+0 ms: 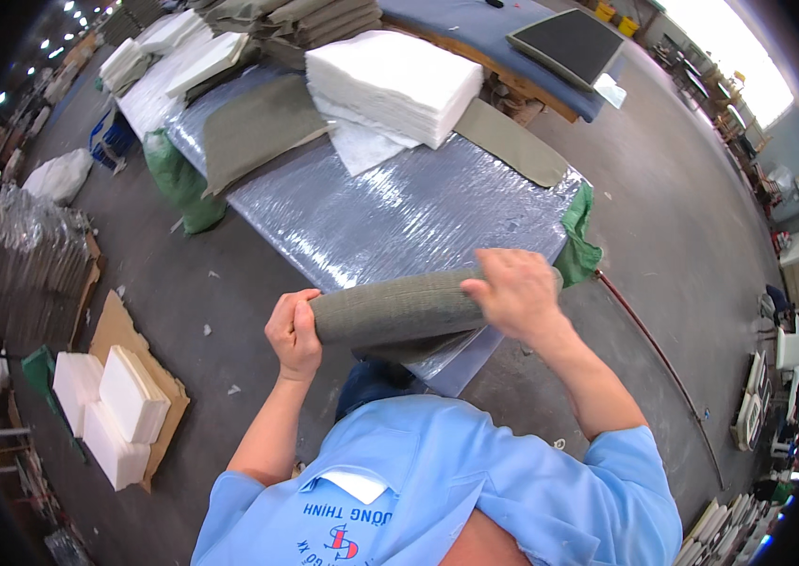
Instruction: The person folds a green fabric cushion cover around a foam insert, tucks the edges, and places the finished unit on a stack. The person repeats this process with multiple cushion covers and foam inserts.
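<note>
cushion [385, 308] is up at the near end of the table [362, 222]; left hand [295, 332] grips its left end, right hand [518, 294] covers its right, grip i can't tell; handling looks unfinished.
</note>
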`<act>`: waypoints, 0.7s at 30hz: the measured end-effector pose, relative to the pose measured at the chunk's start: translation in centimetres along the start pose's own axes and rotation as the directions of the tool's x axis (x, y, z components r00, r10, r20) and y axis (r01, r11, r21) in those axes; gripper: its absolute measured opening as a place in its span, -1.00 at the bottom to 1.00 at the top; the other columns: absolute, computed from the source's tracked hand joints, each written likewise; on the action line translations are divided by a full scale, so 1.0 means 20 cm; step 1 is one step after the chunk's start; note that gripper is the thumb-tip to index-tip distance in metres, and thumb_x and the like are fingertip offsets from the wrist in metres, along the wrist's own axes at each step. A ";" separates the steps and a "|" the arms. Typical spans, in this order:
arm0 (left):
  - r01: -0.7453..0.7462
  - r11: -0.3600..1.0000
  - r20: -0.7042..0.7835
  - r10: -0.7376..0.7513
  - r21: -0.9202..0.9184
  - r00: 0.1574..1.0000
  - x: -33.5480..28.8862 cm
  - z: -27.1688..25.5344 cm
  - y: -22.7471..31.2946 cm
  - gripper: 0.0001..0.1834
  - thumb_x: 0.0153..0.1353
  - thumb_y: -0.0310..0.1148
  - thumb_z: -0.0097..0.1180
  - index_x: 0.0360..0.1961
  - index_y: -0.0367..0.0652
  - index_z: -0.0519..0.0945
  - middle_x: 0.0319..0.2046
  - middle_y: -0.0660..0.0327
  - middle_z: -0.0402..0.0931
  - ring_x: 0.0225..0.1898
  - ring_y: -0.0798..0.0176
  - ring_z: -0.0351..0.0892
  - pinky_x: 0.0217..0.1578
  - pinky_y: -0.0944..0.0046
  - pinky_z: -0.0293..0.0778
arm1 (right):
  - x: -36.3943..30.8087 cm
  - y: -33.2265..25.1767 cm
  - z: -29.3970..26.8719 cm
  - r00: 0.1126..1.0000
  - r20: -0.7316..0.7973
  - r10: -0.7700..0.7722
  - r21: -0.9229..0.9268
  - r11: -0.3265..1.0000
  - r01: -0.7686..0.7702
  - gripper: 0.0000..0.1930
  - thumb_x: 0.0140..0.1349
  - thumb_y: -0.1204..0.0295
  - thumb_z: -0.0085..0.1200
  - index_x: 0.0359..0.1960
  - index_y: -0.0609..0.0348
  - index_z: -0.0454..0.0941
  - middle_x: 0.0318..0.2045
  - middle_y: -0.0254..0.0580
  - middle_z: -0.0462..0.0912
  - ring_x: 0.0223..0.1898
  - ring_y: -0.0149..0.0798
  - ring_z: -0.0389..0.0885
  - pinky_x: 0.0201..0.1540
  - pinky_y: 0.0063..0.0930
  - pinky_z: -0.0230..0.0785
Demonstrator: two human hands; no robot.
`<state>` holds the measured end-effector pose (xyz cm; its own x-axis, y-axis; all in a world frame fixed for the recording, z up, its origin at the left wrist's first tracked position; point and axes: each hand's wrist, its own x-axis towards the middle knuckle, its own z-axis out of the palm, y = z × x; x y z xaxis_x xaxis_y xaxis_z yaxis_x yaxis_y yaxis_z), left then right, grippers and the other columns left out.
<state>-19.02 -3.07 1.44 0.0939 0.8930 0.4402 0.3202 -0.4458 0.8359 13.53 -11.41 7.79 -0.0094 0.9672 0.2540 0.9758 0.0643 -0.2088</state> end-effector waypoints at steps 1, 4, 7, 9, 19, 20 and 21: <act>0.004 1.000 -0.010 -0.004 -0.005 1.000 0.00 0.01 0.00 -0.65 0.40 -0.35 -0.11 -0.29 -0.34 0.70 -0.38 0.05 0.66 -0.32 0.15 0.65 -0.21 0.21 0.51 | -0.02 0.04 -0.01 0.998 -0.068 0.016 -0.004 1.000 -0.016 -0.51 0.38 -0.06 0.04 -0.13 0.15 0.67 -0.22 -0.10 0.75 -0.11 0.02 0.69 -0.02 -0.04 0.39; 0.117 0.980 -0.048 -0.126 -0.159 0.991 -0.03 0.01 -0.06 -0.57 0.44 -0.27 -0.18 -0.30 -0.34 0.69 -0.39 0.08 0.67 -0.32 0.19 0.63 -0.22 0.21 0.50 | -0.06 0.13 -0.01 0.983 -0.147 0.109 0.093 0.991 -0.096 -0.61 0.40 0.06 0.05 -0.21 0.14 0.71 -0.26 -0.09 0.75 -0.14 0.01 0.69 -0.02 -0.06 0.40; 0.137 0.986 -0.095 -0.145 -0.093 0.985 -0.04 0.02 -0.07 -0.48 0.49 -0.19 -0.29 -0.32 -0.33 0.67 -0.40 0.11 0.66 -0.32 0.21 0.62 -0.23 0.21 0.49 | -0.07 0.17 0.03 0.960 -0.243 0.143 0.158 0.982 -0.106 -0.68 0.42 0.23 0.03 -0.30 0.19 0.72 -0.33 -0.05 0.73 -0.21 0.01 0.68 -0.07 -0.15 0.42; 0.146 0.985 -0.110 -0.155 -0.091 0.982 -0.03 0.03 -0.08 -0.45 0.50 -0.17 -0.32 -0.32 -0.33 0.66 -0.40 0.11 0.66 -0.33 0.22 0.60 -0.22 0.21 0.48 | -0.11 0.25 0.11 0.908 -0.306 0.285 0.354 0.920 -0.169 -0.70 0.43 0.29 0.01 -0.32 0.23 0.71 -0.37 -0.02 0.71 -0.25 0.03 0.66 -0.12 -0.21 0.43; 0.327 0.812 -0.149 -0.445 -0.483 0.883 0.07 0.13 -0.28 -0.35 0.59 0.05 -0.31 -0.35 -0.25 0.64 -0.40 0.24 0.59 -0.29 0.31 0.53 -0.13 0.24 0.43 | -0.25 0.39 0.27 0.675 -0.125 0.727 0.950 0.284 -0.130 -0.63 0.52 0.24 0.02 -0.36 0.28 0.63 -0.42 -0.40 0.58 -0.32 -0.50 0.47 -0.20 -0.54 0.31; 0.328 0.809 -0.142 -0.445 -0.488 0.884 0.16 0.15 -0.29 -0.35 0.59 0.06 -0.30 -0.35 -0.24 0.64 -0.41 0.25 0.58 -0.29 0.32 0.52 -0.13 0.24 0.43 | -0.30 0.36 0.26 0.649 -0.138 0.748 0.951 0.284 -0.125 -0.64 0.52 0.23 0.03 -0.36 0.27 0.62 -0.41 -0.38 0.59 -0.33 -0.48 0.48 -0.20 -0.54 0.32; 0.314 0.810 -0.157 -0.439 -0.495 0.885 0.28 0.19 -0.27 -0.32 0.58 0.10 -0.27 -0.33 -0.28 0.66 -0.38 0.23 0.61 -0.26 0.29 0.55 -0.09 0.22 0.44 | -0.35 0.31 0.24 0.608 -0.155 0.779 0.956 0.273 -0.105 -0.66 0.51 0.24 0.03 -0.34 0.25 0.61 -0.41 -0.39 0.59 -0.33 -0.49 0.48 -0.21 -0.55 0.32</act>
<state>-16.67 4.62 -1.88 -0.2052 0.9759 0.0744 -0.1774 -0.1119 0.9777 18.52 -16.63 0.21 0.7883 0.5996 0.1384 0.0583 0.1510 -0.9868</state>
